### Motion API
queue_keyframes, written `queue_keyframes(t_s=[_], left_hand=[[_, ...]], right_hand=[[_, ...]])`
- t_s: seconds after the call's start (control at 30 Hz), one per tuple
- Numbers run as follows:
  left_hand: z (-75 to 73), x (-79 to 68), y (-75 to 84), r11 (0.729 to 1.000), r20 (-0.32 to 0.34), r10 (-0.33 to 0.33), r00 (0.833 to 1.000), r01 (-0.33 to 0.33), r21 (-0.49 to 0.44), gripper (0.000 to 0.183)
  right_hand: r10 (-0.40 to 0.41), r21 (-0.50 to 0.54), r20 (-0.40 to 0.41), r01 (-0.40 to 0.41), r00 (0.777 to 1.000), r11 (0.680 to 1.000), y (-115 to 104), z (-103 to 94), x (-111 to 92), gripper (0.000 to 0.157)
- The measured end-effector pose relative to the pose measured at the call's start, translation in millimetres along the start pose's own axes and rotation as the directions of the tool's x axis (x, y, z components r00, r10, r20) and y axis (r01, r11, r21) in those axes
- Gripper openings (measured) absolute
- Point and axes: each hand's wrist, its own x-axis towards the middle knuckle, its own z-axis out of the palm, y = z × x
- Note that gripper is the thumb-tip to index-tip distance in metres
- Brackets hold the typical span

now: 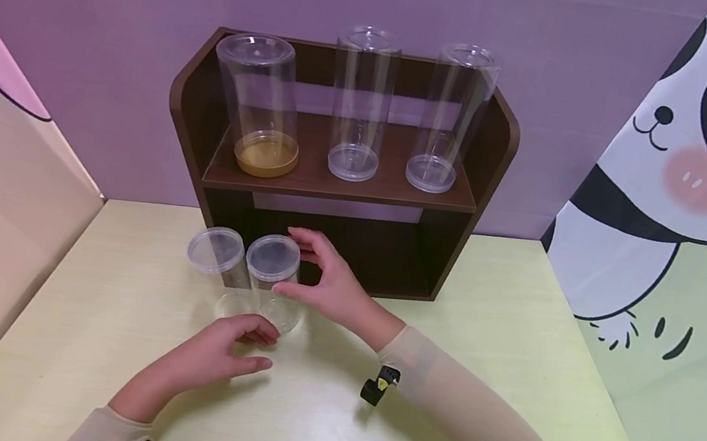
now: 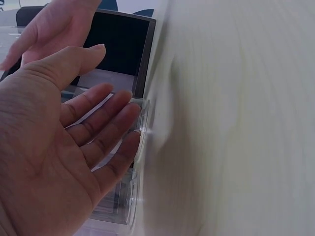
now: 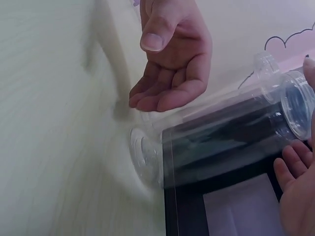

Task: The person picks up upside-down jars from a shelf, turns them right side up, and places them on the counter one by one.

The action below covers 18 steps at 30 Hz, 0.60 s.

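Two clear plastic jars with lids stand side by side on the table, in front of the shelf's left end. Close to the right-hand jar [image 1: 273, 258] is my right hand [image 1: 332, 286], its thumb and fingers spread on either side near the lid. My left hand [image 1: 221, 354] is low in front of the jars, palm turned inward and fingers loosely bent, holding nothing. In the left wrist view its fingers [image 2: 113, 123] overlap the jar bases. The left-hand jar [image 1: 216, 250] has no hand on it.
A dark brown two-tier shelf [image 1: 337, 191] stands at the back of the pale table [image 1: 510, 369]. On its upper tier are a wide clear jar [image 1: 260, 82] with a gold-coloured base and two tall clear jars [image 1: 362, 98]. Printed cloth walls enclose the table.
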Motion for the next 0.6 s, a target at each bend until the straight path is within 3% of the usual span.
queue_keyframes(t_s=[0.3, 0.47, 0.6], left_hand=[[1.1, 1.1, 1.8, 1.000, -0.007, -0.013, 1.000, 0.013, 0.023, 0.036], [1.4, 1.1, 1.7, 0.999, -0.008, -0.013, 1.000, 0.014, 0.029, 0.036], [1.1, 1.8, 1.9, 1.000, -0.006, -0.009, 1.000, 0.009, 0.029, 0.036]], right_hand=[[0.008, -0.125, -0.070, -0.017, 0.998, 0.992, 14.9, -41.2, -42.8, 0.050], [0.036, -0.181, -0.176, -0.068, 0.984, 0.981, 17.6, -71.4, -68.3, 0.036], [0.012, -0.224, -0.284, -0.079, 0.959, 0.971, 20.1, -94.7, -83.1, 0.026]])
